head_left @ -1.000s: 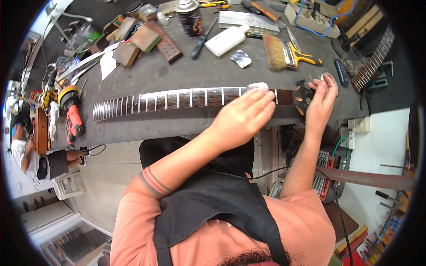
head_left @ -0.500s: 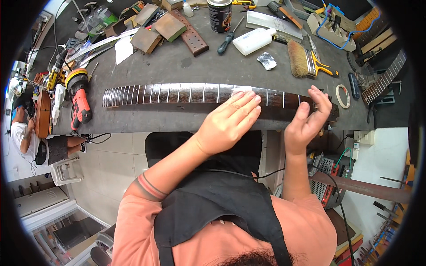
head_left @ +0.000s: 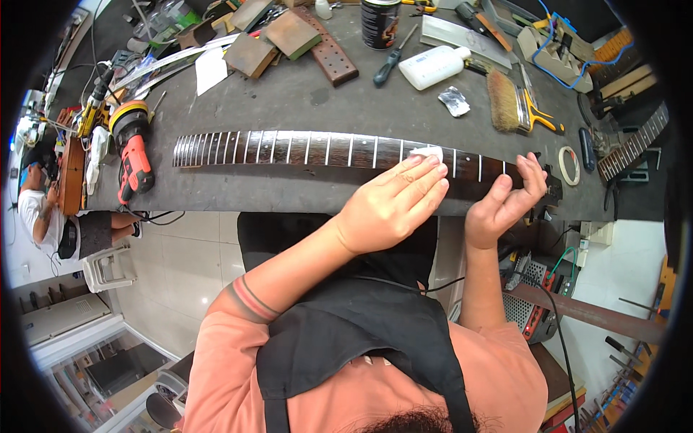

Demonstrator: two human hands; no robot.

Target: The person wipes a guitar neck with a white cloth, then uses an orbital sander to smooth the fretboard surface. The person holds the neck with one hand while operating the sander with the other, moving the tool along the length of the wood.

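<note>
The guitar neck (head_left: 328, 149) lies across the dark bench (head_left: 289, 101) – on it the left hand (head_left: 393, 204), fingers close together, covers partly a white pad (head_left: 428, 152), pinching I cannot tell – while the right hand (head_left: 502, 206), thumb apart from curled fingers, is at its right end.

Tiled floor (head_left: 180, 267), white wall (head_left: 624, 270), apparently a stool (head_left: 94, 273)

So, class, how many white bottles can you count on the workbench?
2: the large bottle lies beyond the guitar neck, beside the screwdriver; the small bottle is at the picture's top edge. Others may be hidden.
</note>
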